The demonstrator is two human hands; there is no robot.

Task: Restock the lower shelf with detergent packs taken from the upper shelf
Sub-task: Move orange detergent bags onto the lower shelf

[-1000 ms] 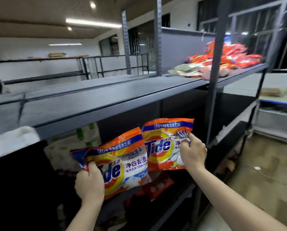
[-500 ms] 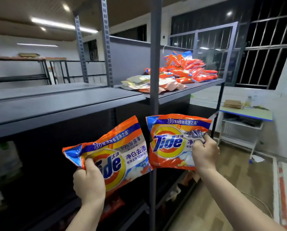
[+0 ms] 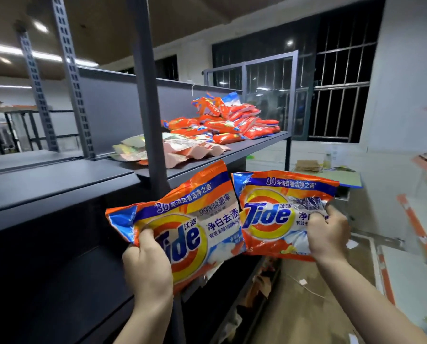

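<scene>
Dark barred windows [image 3: 341,78] fill the far wall beside a pale wall [image 3: 406,70], fluorescent ceiling strips [image 3: 21,52] glow at upper left, grey slotted metal uprights [image 3: 69,70] rise in front, and a green-topped desk [image 3: 341,177] stands on the littered brownish floor [image 3: 306,306].

Two orange Tide packs [image 3: 195,227] [image 3: 279,209] held upright, tilted, edges touching, below upper shelf [image 3: 252,147]

— What is held at the frame's lower centre?
— Two detergent packs, side by side: the left pack [image 3: 190,234] in the left hand [image 3: 148,266], the right pack [image 3: 277,214] in the right hand [image 3: 328,234].
— And above them?
— A pile of packs [image 3: 227,120] is seen on the upper shelf [image 3: 244,150], behind the upright post [image 3: 145,95].
</scene>
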